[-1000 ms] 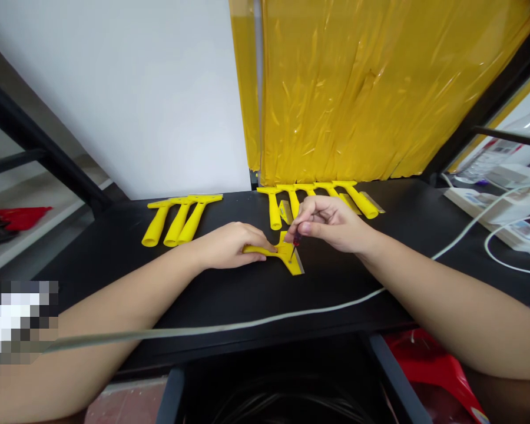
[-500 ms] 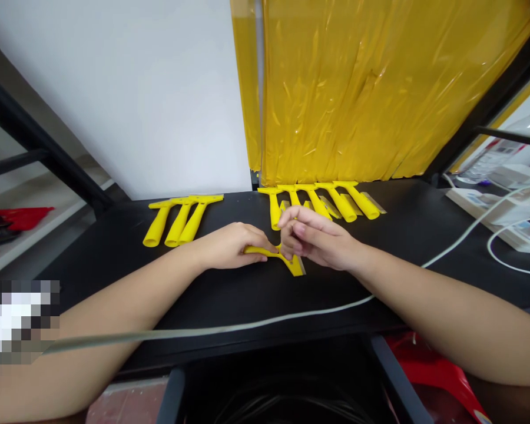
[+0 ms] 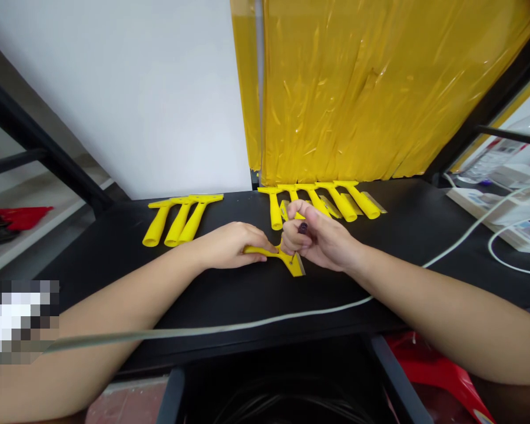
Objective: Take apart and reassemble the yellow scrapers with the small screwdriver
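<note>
Your half-curled right hand [image 3: 320, 240] now bares the screwdriver [image 3: 302, 228] it holds, hidden a moment ago, suggesting a fresh grip mid-turn, while your left hand [image 3: 235, 244] pinches the yellow scraper [image 3: 295, 269] on the table [image 3: 247, 300].

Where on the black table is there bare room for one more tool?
Bare: between the three scrapers and the row of five; between that row and the white power strip; between the held scraper and the white cable. Crowded: around the left hand and right hand.
</note>
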The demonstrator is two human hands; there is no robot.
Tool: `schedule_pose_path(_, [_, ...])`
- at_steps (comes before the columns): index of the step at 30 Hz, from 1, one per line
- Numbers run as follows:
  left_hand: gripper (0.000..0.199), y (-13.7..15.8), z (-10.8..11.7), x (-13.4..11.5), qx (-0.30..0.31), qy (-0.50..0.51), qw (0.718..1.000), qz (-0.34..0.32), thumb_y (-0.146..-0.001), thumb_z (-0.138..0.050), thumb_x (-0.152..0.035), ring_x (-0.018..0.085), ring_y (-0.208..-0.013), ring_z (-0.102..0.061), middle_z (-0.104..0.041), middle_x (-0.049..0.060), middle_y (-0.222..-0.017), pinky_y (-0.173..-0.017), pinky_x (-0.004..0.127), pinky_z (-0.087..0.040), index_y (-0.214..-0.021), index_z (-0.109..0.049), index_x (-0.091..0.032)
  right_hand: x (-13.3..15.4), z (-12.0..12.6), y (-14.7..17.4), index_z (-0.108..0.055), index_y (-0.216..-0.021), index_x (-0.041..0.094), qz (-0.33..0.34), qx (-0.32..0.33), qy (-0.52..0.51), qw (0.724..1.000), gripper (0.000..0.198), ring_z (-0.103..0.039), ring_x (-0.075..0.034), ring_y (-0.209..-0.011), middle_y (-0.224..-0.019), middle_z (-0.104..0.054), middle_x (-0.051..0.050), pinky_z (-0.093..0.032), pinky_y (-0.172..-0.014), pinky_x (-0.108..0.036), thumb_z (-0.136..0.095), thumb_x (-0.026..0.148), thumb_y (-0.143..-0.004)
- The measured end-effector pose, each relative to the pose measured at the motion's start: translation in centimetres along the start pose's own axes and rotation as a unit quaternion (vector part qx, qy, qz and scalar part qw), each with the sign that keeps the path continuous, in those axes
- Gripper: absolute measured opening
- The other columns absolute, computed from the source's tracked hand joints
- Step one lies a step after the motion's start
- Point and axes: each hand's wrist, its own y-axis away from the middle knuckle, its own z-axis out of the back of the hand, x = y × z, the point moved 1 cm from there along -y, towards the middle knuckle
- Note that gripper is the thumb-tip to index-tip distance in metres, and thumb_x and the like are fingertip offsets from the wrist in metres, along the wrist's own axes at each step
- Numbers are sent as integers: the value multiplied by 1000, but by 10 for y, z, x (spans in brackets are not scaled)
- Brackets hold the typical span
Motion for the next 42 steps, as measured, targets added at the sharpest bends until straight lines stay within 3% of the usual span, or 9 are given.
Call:
schedule_pose_path(6, [30,1,-1,2,7,-6,1000,7,-99,-69,-21,20,-107,-75,-81,6,-116,-98,30,-56,-127,-77,-26,-1,4,-2,-61,-86,21,9,-14,54,998,33,-57,-16,-76,-83,-59,-1,-50,-75,-34,-73,50,-96])
schedule_pose_path(11, [31,0,1,-1,5,-7,1000,2,-99,-69,-20,19,-101,-76,-81,6,-113,-92,29,-56,-128,-77,-26,1,1,1,-60,-97,23,-19,5,9,1000,32,-34,-12,-55,-60,-37,9,-44,-66,-30,-63,54,-102])
schedule_pose_path(18, [31,0,0,0,-5,0,1000,1,-97,-71,-19,20,-104,-77,-81,7,-114,-96,30,-57,-126,-78,-26,2,2,-1,-59,-80,21,3,-21,43,999,36,-56,-15,-76,-85,-58,-1,-49,-75,-33,-72,50,-96])
schedule_pose_path(23, [31,0,0,0,-3,-3,1000,-1,-98,-70,-19,19,-101,-76,-82,6,-113,-92,29,-57,-127,-78,-26,1,1,-1,-58,-90,24,-20,-12,6,1000,36,-37,-12,-53,-57,-38,8,-45,-66,-31,-59,58,-103])
schedule_pose_path(31, [30,1,0,0,-7,-1,1000,-1,-98,-70,-20,20,-107,-76,-81,7,-115,-97,30,-57,-127,-77,-26,4,5,-2,-58,-79,21,-9,-49,-5,999,36,-54,-14,-76,-84,-55,1,-51,-76,-31,-79,48,-92])
schedule_pose_path(34, [32,0,0,-1,-7,1,1000,-1,-98,-70,-19,20,-105,-76,-81,7,-114,-96,29,-57,-128,-77,-26,3,6,-3,-62,-74,19,-19,-22,24,999,43,-51,-13,-67,-71,-51,2,-49,-73,-33,-73,54,-95])
schedule_pose_path(37, [31,0,1,-2,-1,-4,1000,0,-98,-70,-19,19,-101,-76,-82,6,-113,-93,29,-57,-127,-77,-26,2,1,-1,-64,-86,21,-33,-11,19,999,40,-39,-12,-56,-59,-41,7,-42,-63,-30,-63,59,-100])
schedule_pose_path(39, [29,0,1,-1,5,-10,1000,4,-99,-69,-20,19,-101,-76,-81,6,-113,-92,29,-57,-126,-77,-25,1,-3,1,-60,-97,24,-24,-26,3,999,35,-34,-12,-55,-61,-41,8,-38,-61,-28,-66,59,-99])
schedule_pose_path(42, [30,1,0,0,11,-13,1000,9,-100,-68,-21,20,-105,-75,-81,5,-116,-95,30,-56,-128,-76,-25,0,-6,1,-52,-93,25,-4,-52,-21,998,34,-39,-11,-62,-73,-47,7,-43,-68,-27,-78,49,-94])
